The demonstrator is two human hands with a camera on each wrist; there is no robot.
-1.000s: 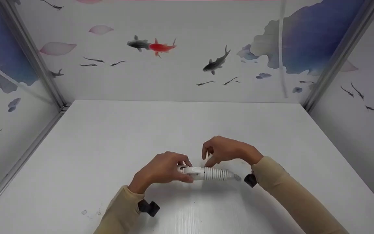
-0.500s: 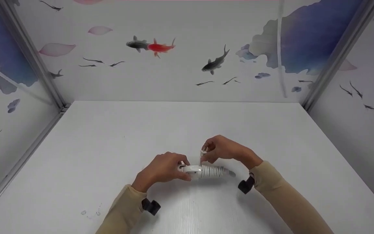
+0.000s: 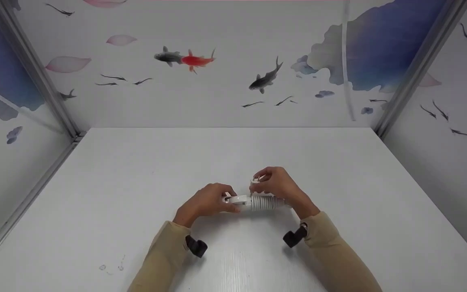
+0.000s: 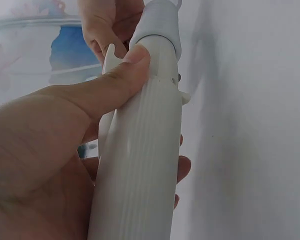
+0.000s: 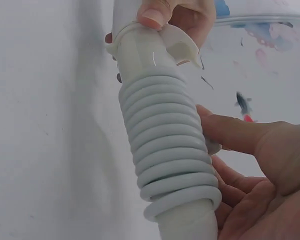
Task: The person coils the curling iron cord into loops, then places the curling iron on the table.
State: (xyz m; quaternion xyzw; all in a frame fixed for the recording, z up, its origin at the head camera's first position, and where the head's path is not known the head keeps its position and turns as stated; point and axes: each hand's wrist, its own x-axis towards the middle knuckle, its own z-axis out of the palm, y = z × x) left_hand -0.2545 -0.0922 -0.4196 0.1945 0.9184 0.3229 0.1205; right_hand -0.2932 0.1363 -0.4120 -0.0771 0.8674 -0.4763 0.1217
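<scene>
A white curling iron [image 3: 239, 200] lies sideways across the middle of the head view, close over the table. My left hand [image 3: 209, 198] grips its left part; in the left wrist view the thumb [image 4: 135, 57] presses near the clip lever, along a ribbed body [image 4: 140, 145]. White cord [image 5: 162, 130] is wound in several coils round the right part. My right hand [image 3: 278, 185] pinches the cord's small plug [image 3: 253, 181] just above the coils, prongs pointing up. In the right wrist view that hand lies beside the coils. It partly hides the iron's right end.
The white table [image 3: 136, 170] stretches to a back wall [image 3: 217, 93] printed with fish. Side panels with metal posts [image 3: 412, 73] stand left and right. Black wrist cameras [image 3: 294, 236] hang beneath both wrists. Faint marks [image 3: 112, 267] show at the table's front left.
My right hand has turned and come closer over the coils, with the plug now showing between its fingers. The curling iron and both hands sit a little higher in the head view.
</scene>
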